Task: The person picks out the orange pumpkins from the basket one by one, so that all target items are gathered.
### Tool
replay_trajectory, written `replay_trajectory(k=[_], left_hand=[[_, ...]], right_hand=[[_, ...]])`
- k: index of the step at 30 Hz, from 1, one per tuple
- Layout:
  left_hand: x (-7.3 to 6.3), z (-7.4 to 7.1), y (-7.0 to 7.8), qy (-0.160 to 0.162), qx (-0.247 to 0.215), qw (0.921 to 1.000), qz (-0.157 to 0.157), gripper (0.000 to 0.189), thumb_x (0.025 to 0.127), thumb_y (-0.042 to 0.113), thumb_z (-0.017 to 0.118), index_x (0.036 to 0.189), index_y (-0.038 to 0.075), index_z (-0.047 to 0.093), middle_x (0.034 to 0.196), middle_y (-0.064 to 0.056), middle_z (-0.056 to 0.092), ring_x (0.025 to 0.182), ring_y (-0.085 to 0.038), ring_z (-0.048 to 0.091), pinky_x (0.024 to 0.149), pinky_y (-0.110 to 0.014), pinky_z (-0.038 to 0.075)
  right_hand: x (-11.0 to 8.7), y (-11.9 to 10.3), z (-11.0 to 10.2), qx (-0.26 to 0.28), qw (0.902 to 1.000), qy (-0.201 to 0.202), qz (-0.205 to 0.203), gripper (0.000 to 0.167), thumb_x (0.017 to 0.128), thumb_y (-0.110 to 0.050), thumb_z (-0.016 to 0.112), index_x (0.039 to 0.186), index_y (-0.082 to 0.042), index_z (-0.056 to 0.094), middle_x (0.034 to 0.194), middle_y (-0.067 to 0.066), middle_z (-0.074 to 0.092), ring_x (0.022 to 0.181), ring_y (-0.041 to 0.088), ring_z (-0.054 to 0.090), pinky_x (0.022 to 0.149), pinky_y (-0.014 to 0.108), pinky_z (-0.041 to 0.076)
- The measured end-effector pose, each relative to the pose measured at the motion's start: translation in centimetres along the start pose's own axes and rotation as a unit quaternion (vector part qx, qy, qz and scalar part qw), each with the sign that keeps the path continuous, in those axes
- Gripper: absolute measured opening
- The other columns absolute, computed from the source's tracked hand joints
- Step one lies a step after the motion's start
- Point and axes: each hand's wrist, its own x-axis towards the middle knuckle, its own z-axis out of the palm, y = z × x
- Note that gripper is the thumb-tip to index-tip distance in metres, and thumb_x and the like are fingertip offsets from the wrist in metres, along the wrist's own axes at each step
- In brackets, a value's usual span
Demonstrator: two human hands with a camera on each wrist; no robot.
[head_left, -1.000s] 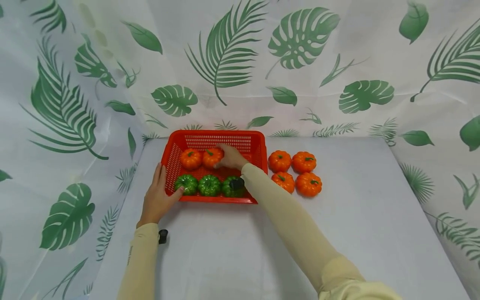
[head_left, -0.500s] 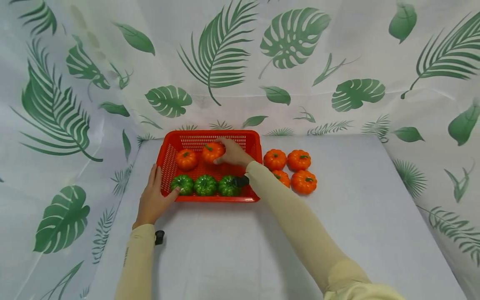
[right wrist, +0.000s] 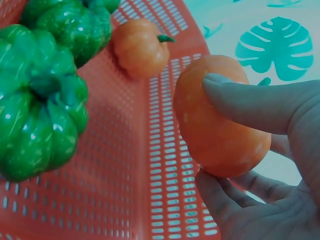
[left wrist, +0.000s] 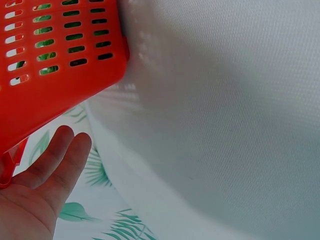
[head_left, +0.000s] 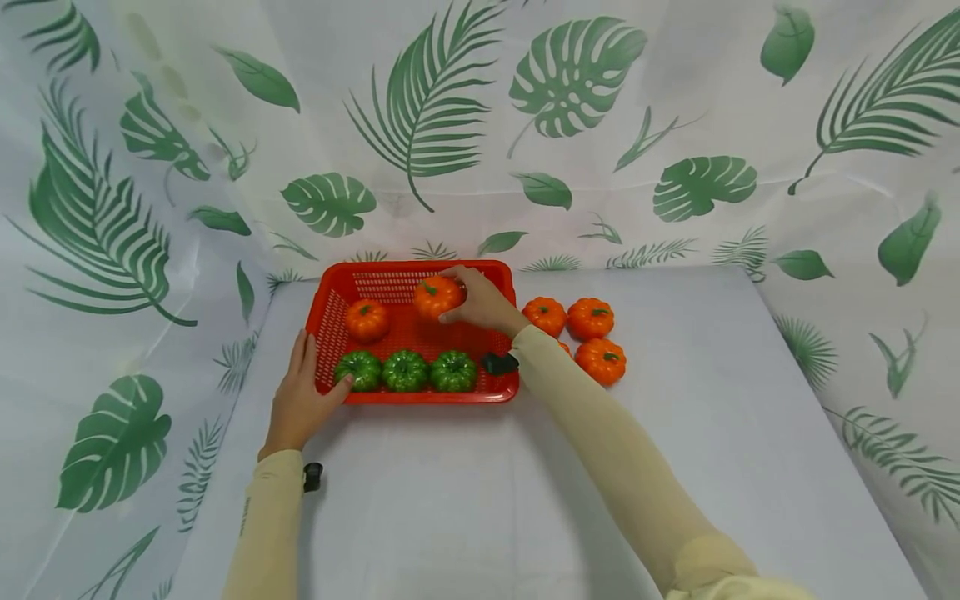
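In the head view my right hand (head_left: 483, 302) holds an orange toy pumpkin (head_left: 437, 297) above the back of the red plastic basket (head_left: 431, 398). The right wrist view shows thumb and fingers round this pumpkin (right wrist: 215, 135), which is tilted with its stem turned away. My left hand (head_left: 302, 404) rests at the basket's front left corner, thumb over the rim; its visible fingers (left wrist: 72, 160) lie straight in the left wrist view. Another orange pumpkin (head_left: 367, 321) sits at the basket's back left. Green pumpkins (head_left: 406, 371) stand in a row along its front.
Several orange pumpkins (head_left: 591, 318) stand in a cluster on the white table (head_left: 675, 433), right of the basket; my right forearm partly hides one. A leaf-printed sheet (head_left: 442, 217) hangs behind and beside the table.
My right hand has lifted the orange pumpkin from the basket floor, beside the other orange one, and moved it rightward. The left hand stays at the basket corner. The head view has shifted slightly.
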Motion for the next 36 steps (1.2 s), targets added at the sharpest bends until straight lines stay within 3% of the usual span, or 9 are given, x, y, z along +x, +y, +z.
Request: replay_trajectory(k=[8, 16, 22, 36], left_hand=[[0.0, 0.0, 0.1, 0.002, 0.000, 1.0000, -0.002, 0.102, 0.101, 0.049, 0.067, 0.172, 0.003, 0.010, 0.179, -0.014, 0.004, 0.148, -0.058, 0.035, 0.114, -0.075, 0.032], [-0.2, 0.0, 0.1, -0.006, 0.004, 1.0000, -0.006, 0.103, 0.101, 0.053, 0.065, 0.172, 0.005, 0.007, 0.180, -0.012, 0.001, 0.148, -0.059, 0.034, 0.115, -0.075, 0.031], [-0.2, -0.1, 0.2, -0.003, 0.007, 1.0000, -0.002, 0.103, 0.102, 0.054, 0.064, 0.172, 0.004, 0.008, 0.180, -0.012, 0.001, 0.145, -0.060, 0.037, 0.115, -0.074, 0.032], [-0.3, -0.1, 0.3, -0.001, 0.011, 0.9999, 0.002, 0.102, 0.102, 0.053, 0.064, 0.172, 0.003, 0.008, 0.180, -0.012, 0.001, 0.143, -0.063, 0.039, 0.114, -0.074, 0.033]], right_hand=[[-1.7, 0.4, -1.2, 0.033, 0.9990, 0.031, 0.003, 0.076, 0.090, -0.019, 0.089, 0.155, -0.010, 0.050, 0.152, 0.013, 0.048, 0.129, 0.031, 0.052, 0.107, 0.047, 0.050], [-3.3, 0.4, -2.6, 0.019, 0.9988, 0.039, 0.024, 0.080, 0.091, -0.025, 0.088, 0.159, -0.013, 0.047, 0.154, 0.016, 0.053, 0.133, 0.033, 0.055, 0.112, 0.050, 0.047], [-4.6, 0.5, -3.7, 0.034, 0.9978, 0.052, 0.022, 0.080, 0.091, -0.021, 0.089, 0.158, -0.013, 0.047, 0.155, 0.014, 0.052, 0.138, 0.033, 0.052, 0.114, 0.051, 0.046], [-8.1, 2.7, -7.2, 0.055, 0.9939, 0.087, 0.041, 0.079, 0.092, -0.022, 0.086, 0.159, -0.015, 0.045, 0.158, 0.011, 0.049, 0.138, 0.037, 0.053, 0.111, 0.052, 0.050]])
